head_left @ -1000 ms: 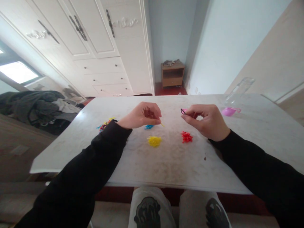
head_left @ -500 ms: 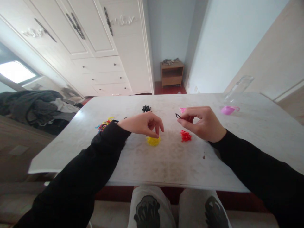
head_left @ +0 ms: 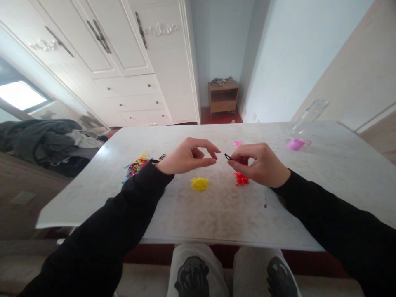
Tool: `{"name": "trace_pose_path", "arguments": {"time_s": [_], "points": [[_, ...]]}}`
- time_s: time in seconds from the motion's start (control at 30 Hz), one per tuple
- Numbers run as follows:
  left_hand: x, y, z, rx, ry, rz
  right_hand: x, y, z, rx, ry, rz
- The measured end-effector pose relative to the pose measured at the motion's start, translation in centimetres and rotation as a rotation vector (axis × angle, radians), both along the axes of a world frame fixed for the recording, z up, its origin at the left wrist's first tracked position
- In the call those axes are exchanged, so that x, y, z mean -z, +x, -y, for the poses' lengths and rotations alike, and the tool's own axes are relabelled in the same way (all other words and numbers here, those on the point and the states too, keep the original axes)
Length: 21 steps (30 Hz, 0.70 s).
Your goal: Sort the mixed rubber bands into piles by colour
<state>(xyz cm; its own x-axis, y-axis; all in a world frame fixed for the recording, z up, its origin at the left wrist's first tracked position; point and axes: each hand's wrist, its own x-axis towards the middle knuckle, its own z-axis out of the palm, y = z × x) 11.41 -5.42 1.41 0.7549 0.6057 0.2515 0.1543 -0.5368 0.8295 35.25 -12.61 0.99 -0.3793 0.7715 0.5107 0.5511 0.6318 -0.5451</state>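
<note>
My right hand (head_left: 260, 167) is closed in a pinch on a small black rubber band (head_left: 228, 157), held just above the white table (head_left: 222, 206). My left hand (head_left: 188, 156) hovers right beside it, thumb and forefinger apart and empty, fingertips almost touching the band. Below the hands lie a yellow pile of bands (head_left: 200, 184) and a red pile (head_left: 240, 178), partly under my right hand. A pink pile (head_left: 237, 144) peeks out behind my right hand. A mixed-colour heap of bands (head_left: 136, 166) lies by my left forearm.
A pink lid-like object (head_left: 296, 144) and a clear bottle (head_left: 305, 117) sit at the table's far right. White wardrobes (head_left: 123, 62), a small wooden nightstand (head_left: 224, 97) and a heap of clothes (head_left: 46, 142) on the left stand beyond the table. My knees (head_left: 235, 270) are under the front edge.
My left hand dropped a yellow band onto the yellow pile, then rose and opened toward my right hand. My right hand moved left and down with the black band.
</note>
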Motion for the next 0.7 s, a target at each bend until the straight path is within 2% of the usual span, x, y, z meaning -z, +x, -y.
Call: {"name": "trace_pose_path", "arguments": {"time_s": [0.3,0.7], "points": [[0.8,1.2,1.1,-0.027,0.075,0.072,0.0,-0.3,0.0,-0.087,-0.021,0.042],[1.0,1.3,1.1,-0.096,-0.066,0.011,0.1,-0.4,0.1,-0.086,-0.018,0.024]]}}
